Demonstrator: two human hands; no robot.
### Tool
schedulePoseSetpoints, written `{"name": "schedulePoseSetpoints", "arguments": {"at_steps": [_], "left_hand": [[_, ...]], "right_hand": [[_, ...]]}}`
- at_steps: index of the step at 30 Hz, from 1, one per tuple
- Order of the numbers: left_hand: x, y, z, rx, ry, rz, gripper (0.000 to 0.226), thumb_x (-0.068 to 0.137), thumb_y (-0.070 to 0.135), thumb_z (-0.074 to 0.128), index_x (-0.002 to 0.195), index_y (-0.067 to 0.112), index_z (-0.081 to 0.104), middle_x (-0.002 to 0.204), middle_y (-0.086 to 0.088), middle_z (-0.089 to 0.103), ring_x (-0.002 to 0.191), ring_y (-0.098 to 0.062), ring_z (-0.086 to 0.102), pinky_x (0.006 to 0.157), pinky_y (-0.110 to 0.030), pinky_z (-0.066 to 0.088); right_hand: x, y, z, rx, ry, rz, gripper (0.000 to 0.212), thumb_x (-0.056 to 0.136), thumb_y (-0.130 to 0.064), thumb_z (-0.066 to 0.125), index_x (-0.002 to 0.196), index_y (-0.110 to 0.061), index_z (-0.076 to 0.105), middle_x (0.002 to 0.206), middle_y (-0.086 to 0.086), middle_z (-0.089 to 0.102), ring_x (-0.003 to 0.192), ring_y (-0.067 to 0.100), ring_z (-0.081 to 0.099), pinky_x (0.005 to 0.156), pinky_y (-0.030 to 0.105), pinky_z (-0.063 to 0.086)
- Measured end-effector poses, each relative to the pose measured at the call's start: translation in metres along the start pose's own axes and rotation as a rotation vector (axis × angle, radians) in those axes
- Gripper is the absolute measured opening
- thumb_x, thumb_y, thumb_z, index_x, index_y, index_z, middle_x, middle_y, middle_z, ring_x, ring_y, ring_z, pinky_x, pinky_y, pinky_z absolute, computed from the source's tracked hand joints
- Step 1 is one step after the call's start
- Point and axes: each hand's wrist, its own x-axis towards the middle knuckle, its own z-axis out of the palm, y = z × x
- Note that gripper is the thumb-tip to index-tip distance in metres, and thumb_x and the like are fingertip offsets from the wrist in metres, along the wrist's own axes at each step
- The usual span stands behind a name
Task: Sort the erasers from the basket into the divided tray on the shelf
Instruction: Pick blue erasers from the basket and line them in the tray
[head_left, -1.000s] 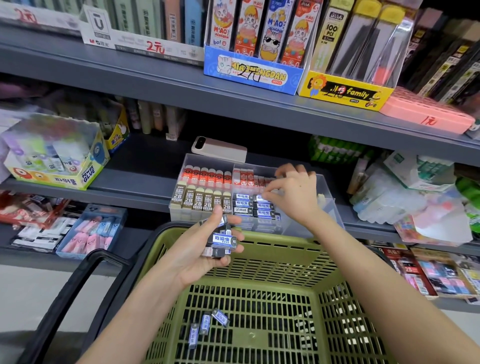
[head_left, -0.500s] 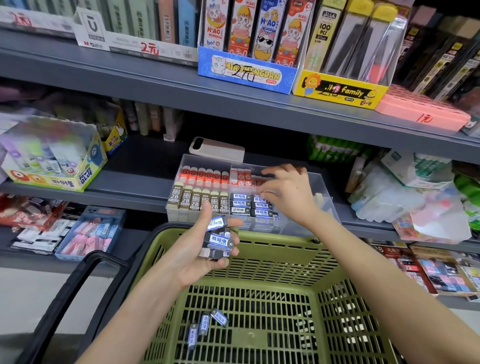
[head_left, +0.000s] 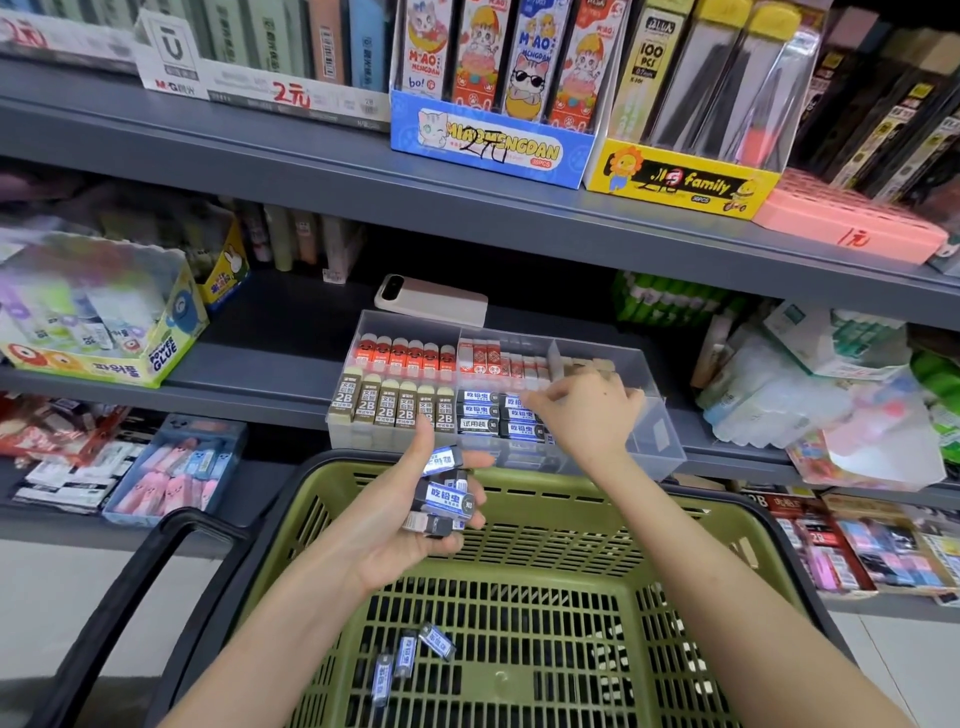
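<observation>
Head view: our left hand (head_left: 410, 525) is cupped, palm up, over the green basket (head_left: 727, 525). It grips a stack of erasers (head_left: 445, 499) with blue labels. Our right hand (head_left: 587, 410) is up and to the right of the stack, over the divided tray (head_left: 662, 436) on the shelf (head_left: 270, 364). Its fingers curl down by the front middle box, where blue erasers lie flat, long side left to right. We cannot tell if it holds one. It is nearer the tray, so we think it places next. Three loose erasers (head_left: 410, 657) lie in the basket. The brown erasers (head_left: 395, 405) say "2B". The glue box (head_left: 104, 332) says "POWER GLUE", and the cat box (head_left: 493, 140) says "MIAOMENGDAN".
</observation>
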Motion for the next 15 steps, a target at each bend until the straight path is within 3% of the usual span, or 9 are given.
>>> {"name": "schedulePoseSetpoints", "arguments": {"at_steps": [4, 7, 12, 15], "left_hand": [[0.0, 0.001, 0.001, -0.005, -0.008, -0.008, 0.069, 0.067, 0.069, 0.048, 0.095, 0.012, 0.076, 0.071, -0.008, 0.064, 0.058, -0.017, 0.062, 0.04, -0.023, 0.044], [0.0, 0.001, 0.0, -0.015, -0.008, -0.005, 0.069, 0.07, 0.068, 0.047, 0.095, 0.011, 0.076, 0.071, -0.008, 0.064, 0.057, -0.017, 0.061, 0.039, -0.023, 0.044], [0.0, 0.002, 0.0, -0.014, -0.004, -0.002, 0.069, 0.071, 0.068, 0.046, 0.097, 0.01, 0.075, 0.072, -0.007, 0.064, 0.058, -0.017, 0.061, 0.041, -0.023, 0.044], [0.0, 0.002, 0.0, -0.01, -0.003, 0.002, 0.07, 0.07, 0.068, 0.046, 0.096, 0.011, 0.075, 0.071, -0.007, 0.065, 0.057, -0.016, 0.062, 0.04, -0.023, 0.044]], "right_hand": [[0.006, 0.0, -0.001, -0.051, -0.03, -0.017, 0.035, 0.08, -0.051, 0.059, 0.083, -0.02, 0.075, 0.102, -0.001, 0.065, 0.114, 0.025, 0.047, 0.091, 0.035, 0.03], [0.011, 0.001, -0.004, -0.12, -0.064, -0.044, 0.043, 0.08, -0.057, 0.056, 0.089, -0.019, 0.074, 0.102, 0.0, 0.066, 0.116, 0.025, 0.047, 0.093, 0.036, 0.03], [0.01, 0.003, -0.009, 0.002, -0.014, -0.051, 0.039, 0.079, -0.057, 0.061, 0.074, -0.02, 0.075, 0.076, 0.0, 0.059, 0.102, 0.027, 0.052, 0.093, 0.037, 0.03], [0.01, 0.005, -0.01, 0.014, 0.04, -0.054, 0.035, 0.081, -0.053, 0.061, 0.071, -0.022, 0.074, 0.081, 0.003, 0.065, 0.099, 0.027, 0.053, 0.093, 0.038, 0.028]]}}
